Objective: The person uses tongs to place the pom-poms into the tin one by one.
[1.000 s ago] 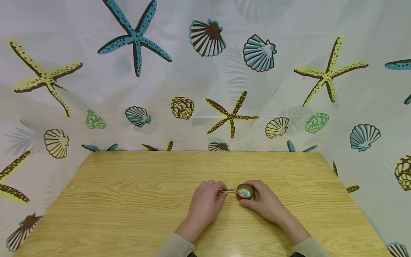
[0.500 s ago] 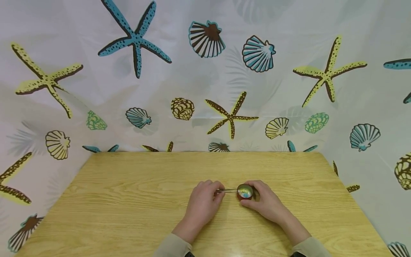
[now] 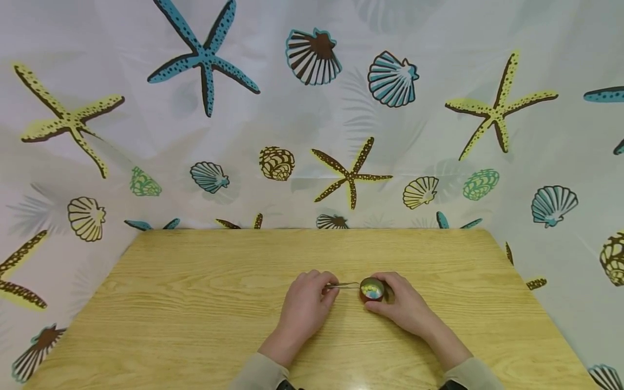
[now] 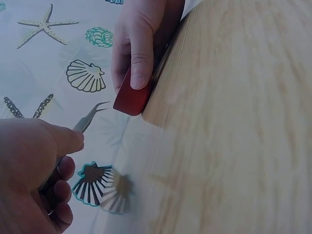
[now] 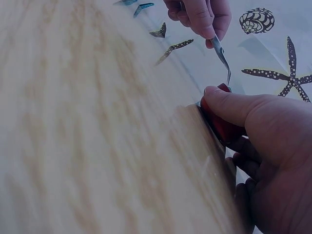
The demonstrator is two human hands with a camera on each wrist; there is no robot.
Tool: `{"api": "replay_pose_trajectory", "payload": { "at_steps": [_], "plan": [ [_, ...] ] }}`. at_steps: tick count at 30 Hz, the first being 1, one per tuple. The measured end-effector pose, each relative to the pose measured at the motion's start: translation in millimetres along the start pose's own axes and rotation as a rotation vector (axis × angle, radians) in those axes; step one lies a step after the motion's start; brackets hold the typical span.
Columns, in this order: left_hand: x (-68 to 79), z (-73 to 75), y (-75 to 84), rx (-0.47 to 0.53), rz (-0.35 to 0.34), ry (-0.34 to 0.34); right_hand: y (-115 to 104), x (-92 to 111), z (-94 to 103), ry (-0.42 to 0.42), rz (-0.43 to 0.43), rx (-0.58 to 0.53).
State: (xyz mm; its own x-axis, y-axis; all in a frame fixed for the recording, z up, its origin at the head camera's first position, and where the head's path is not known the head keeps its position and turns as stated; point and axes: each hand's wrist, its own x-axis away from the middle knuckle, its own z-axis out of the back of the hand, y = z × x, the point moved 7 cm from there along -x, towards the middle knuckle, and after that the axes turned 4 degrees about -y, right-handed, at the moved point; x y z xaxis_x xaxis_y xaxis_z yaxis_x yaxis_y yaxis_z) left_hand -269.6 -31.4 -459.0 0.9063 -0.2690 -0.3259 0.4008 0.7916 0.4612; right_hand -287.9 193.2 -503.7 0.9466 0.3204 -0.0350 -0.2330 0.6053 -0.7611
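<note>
My left hand (image 3: 305, 303) pinches a pair of metal tweezers (image 3: 343, 285) between thumb and fingers. Their thin bent tips point right, at the near side of a small round red bowl (image 4: 131, 100). In the left wrist view the tips stand slightly apart, just short of the bowl's rim, and nothing shows between them. My right hand (image 3: 407, 306) grips the bowl from its right side, thumb in front and fingers behind. Inside the bowl, small yellow, white and blue pieces (image 3: 372, 292) show; their kind is too small to tell.
Both hands work low over a wood-grain table (image 3: 205, 303). Behind it and at both sides hangs a pale cloth (image 3: 273, 119) printed with starfish and shells, reaching the table's back edge (image 3: 292, 229).
My left hand has drawn a little to the left, taking the tweezers' tips from over the bowl to outside its rim. The right hand and the bowl have stayed almost still.
</note>
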Motion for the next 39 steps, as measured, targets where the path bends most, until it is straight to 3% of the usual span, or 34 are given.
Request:
{"api": "replay_pose_trajectory", "payload": {
  "at_steps": [14,24,39],
  "plan": [
    [16.2,25.3,-37.0,-0.004,0.093,0.113,0,0,-0.3,0.000,0.010,0.024],
    [24.6,31.7,-64.9,-0.087,0.168,0.080,-2,1,-2.3,0.006,0.000,0.022],
    [8.1,25.5,-78.9,-0.196,0.257,0.064,-3,-2,-4.1,0.033,-0.002,0.048]
  ]
}}
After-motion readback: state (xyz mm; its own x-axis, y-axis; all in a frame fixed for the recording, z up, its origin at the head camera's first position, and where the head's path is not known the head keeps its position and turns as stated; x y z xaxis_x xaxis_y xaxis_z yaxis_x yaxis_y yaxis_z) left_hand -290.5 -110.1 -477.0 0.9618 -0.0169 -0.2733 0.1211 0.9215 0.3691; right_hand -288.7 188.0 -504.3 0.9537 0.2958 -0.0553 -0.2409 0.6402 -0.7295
